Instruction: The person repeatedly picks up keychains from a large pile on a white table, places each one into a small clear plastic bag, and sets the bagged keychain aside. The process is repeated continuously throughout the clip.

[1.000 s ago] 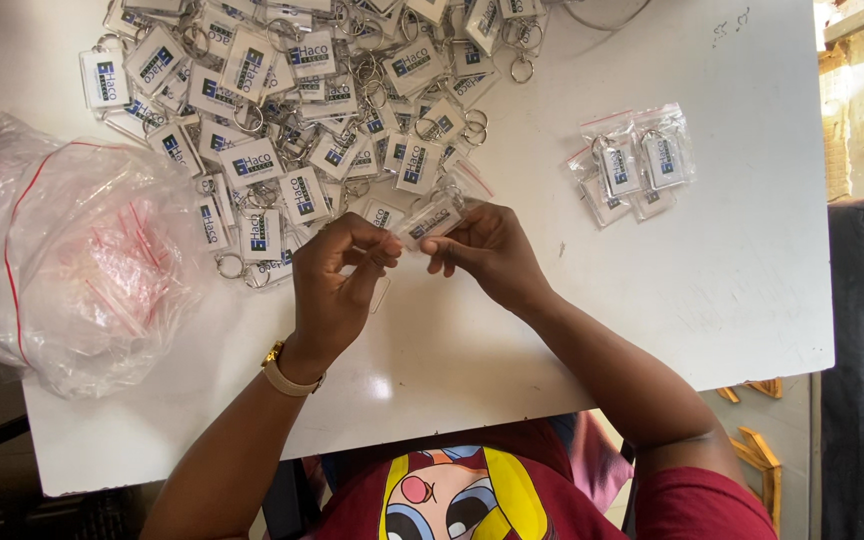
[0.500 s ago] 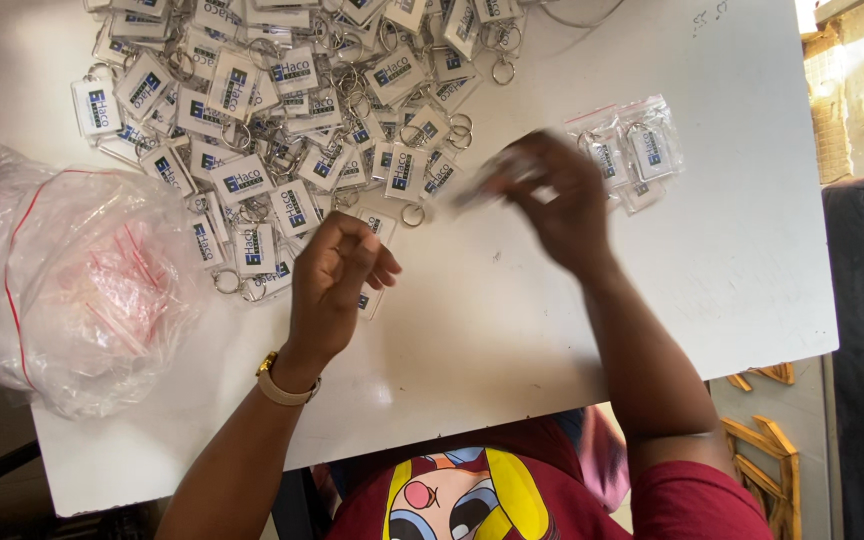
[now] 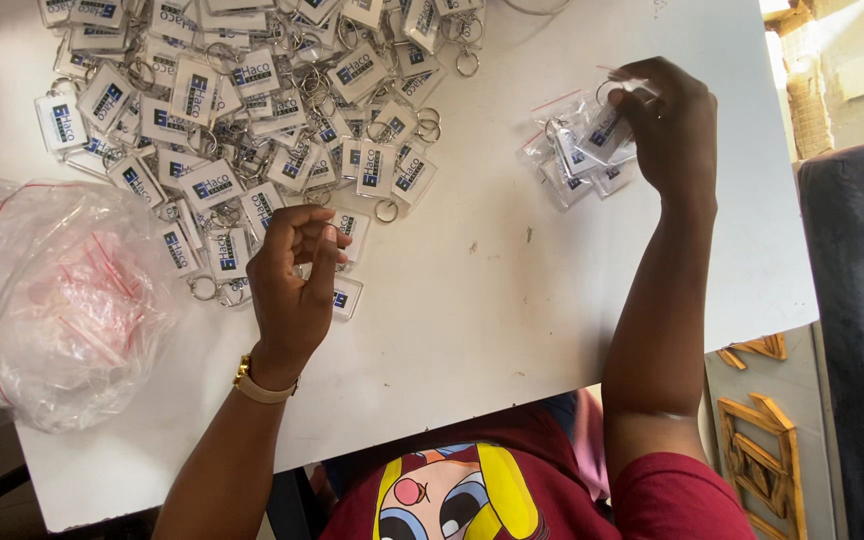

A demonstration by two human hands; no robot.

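A big heap of clear rectangular keychains [image 3: 252,110] with metal rings covers the far left of the white table [image 3: 512,290]. My left hand [image 3: 292,280] hovers at the heap's near edge, fingers curled together, with nothing clearly in them. A gold watch sits on that wrist. My right hand [image 3: 667,125] reaches to the far right and rests on a small pile of keychains in clear sleeves [image 3: 582,155], fingers pinched on one bagged keychain [image 3: 617,95] at the pile's top.
A large clear plastic bag [image 3: 52,290] full of small red-edged sleeves lies on the table's left side. A dark upholstered seat [image 3: 862,330] stands to the right of the table. Yellow wooden pieces [image 3: 752,430] lie on the floor near the table's right corner.
My right hand has swung from the table's middle out to the right pile, carrying a bagged keychain. My left hand stayed near the heap, its fingers curling.
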